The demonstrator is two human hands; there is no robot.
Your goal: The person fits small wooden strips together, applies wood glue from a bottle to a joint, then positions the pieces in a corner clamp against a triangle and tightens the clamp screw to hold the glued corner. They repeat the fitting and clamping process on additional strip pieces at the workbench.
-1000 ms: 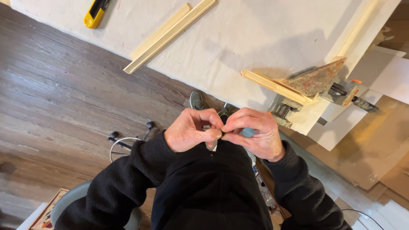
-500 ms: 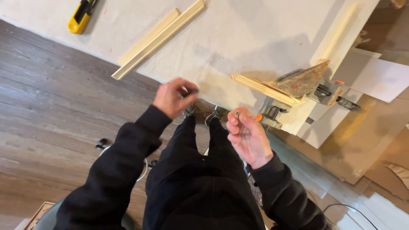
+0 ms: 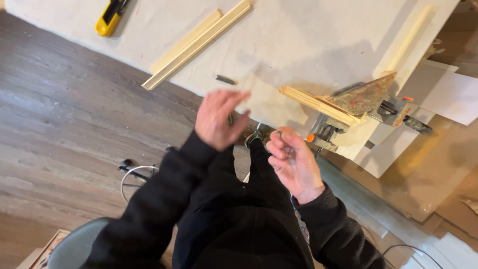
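Left hand (image 3: 217,118) raised over the near edge of the white table (image 3: 308,40), blurred, fingers loosely spread, nothing in them. Right hand (image 3: 294,162) lower and apart from it, palm up, fingertips curled together around a small metal piece (image 3: 279,133), too small to identify. Just beyond the right hand, a wooden frame corner (image 3: 318,104) clamped at the table edge under a rusty triangular plate (image 3: 363,97). Small dark blade (image 3: 225,79) lying beyond the left hand; two wooden strips (image 3: 196,42) and a yellow utility knife (image 3: 110,19) farther off.
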